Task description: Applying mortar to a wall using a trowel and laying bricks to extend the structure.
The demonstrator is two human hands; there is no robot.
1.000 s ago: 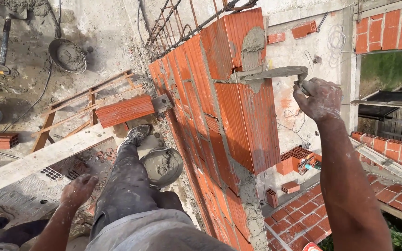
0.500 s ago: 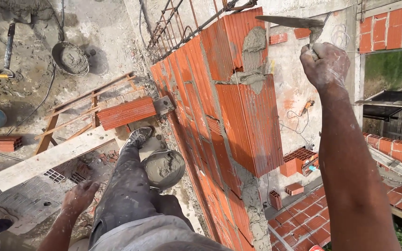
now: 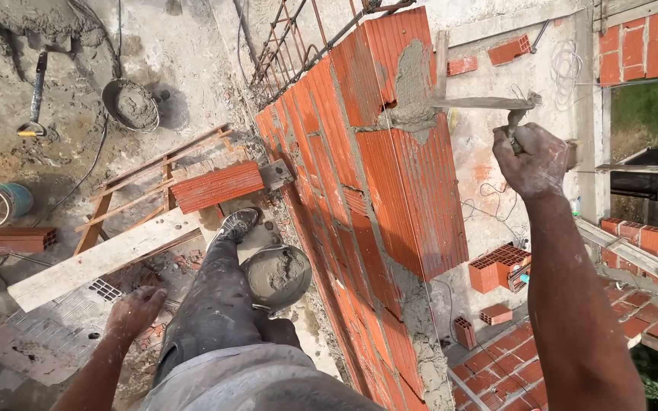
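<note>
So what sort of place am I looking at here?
Most likely an open-air building site: a half-built red brick wall, a mortar bucket by the foot, and the right hand working a trowel at a joint.

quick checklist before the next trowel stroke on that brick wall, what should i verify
1. Right hand gripping the trowel: ok, fist closed on the handle.
2. Trowel blade at the mortar joint: ok, its tip meets the wet mortar.
3. Left hand braced: not ok, it hangs free, holding nothing.
4. Mortar bucket within reach: ok, beside the leg, with mortar inside.
5. Footing: cannot tell; the boot is on a plank, stability unclear.
6. Spare brick ready: ok, lying on the scaffold.
</note>
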